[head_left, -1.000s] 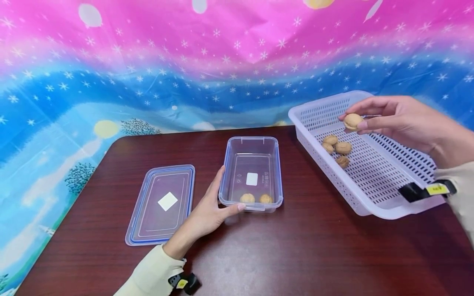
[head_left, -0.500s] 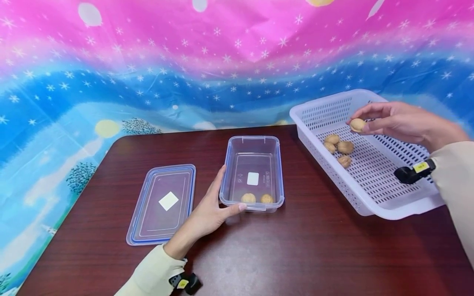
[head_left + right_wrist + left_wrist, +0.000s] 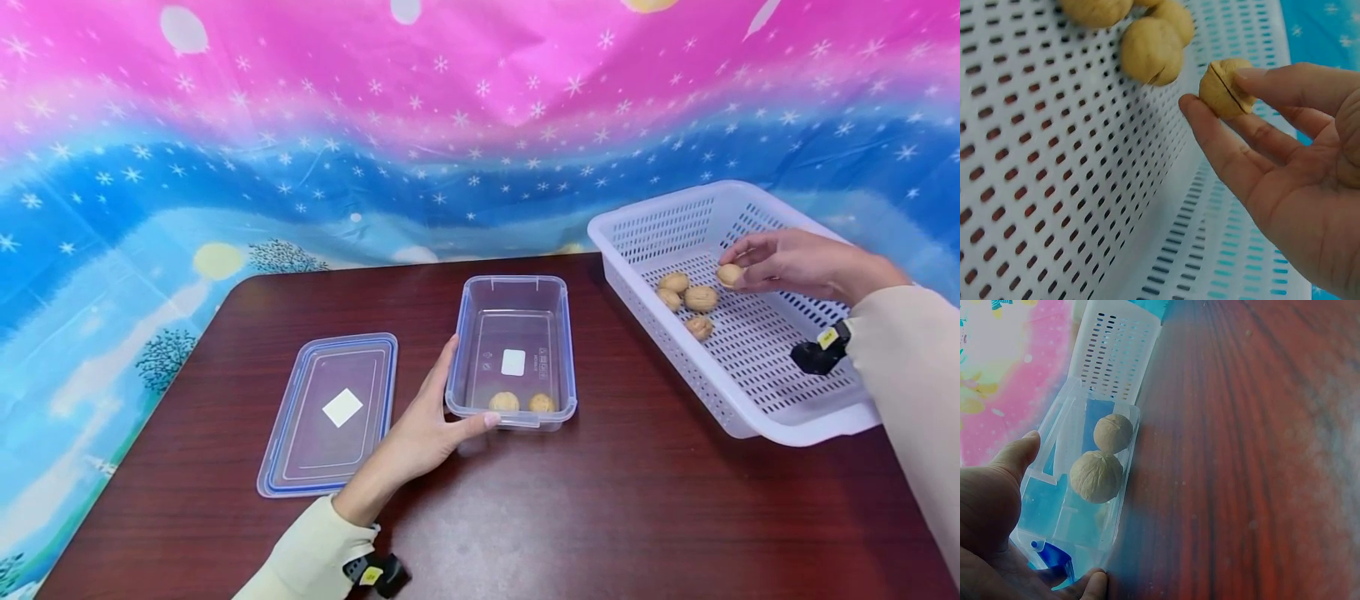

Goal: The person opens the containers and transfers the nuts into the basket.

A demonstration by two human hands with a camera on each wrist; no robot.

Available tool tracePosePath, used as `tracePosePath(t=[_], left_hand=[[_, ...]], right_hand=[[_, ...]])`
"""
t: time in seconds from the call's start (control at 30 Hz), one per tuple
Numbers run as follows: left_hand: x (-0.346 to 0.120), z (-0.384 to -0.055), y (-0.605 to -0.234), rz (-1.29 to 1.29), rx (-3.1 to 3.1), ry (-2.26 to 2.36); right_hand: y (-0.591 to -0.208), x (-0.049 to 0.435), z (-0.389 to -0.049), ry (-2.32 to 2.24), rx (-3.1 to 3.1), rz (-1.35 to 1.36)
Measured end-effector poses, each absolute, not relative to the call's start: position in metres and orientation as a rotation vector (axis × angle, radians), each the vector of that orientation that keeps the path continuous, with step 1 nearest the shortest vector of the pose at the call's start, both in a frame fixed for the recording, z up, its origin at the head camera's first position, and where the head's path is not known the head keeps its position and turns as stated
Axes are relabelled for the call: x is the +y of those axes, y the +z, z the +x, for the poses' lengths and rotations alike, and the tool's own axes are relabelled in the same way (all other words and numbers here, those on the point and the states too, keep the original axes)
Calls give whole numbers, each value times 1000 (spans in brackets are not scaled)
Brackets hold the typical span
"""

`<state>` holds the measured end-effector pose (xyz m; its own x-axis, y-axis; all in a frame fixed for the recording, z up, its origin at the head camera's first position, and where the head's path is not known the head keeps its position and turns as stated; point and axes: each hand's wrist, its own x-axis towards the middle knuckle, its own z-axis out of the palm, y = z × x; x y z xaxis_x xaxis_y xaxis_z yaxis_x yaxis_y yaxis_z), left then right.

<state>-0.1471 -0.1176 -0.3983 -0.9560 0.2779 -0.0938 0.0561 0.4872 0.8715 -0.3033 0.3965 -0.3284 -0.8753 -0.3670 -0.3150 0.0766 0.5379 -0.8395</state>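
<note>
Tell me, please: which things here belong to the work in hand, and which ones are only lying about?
Belonging to the work:
walnut pinched by the right hand
basket, with four more walnuts
clear container in the left hand, with two walnuts

Only lying about:
blue-edged lid, untouched on the table, though possibly the container's
patterned cloth behind

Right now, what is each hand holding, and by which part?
The right hand pinches a walnut by its sides, between thumb and fingers. The left hand grips the clear box by its near left corner.
</note>
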Motion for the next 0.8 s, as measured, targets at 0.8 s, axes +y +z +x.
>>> tracePosePath(t=[0.8], left_hand=[[-118,-146,-398,280,2518,1449]], right_hand=[[-342,384,-301,-1064,2358,-65]])
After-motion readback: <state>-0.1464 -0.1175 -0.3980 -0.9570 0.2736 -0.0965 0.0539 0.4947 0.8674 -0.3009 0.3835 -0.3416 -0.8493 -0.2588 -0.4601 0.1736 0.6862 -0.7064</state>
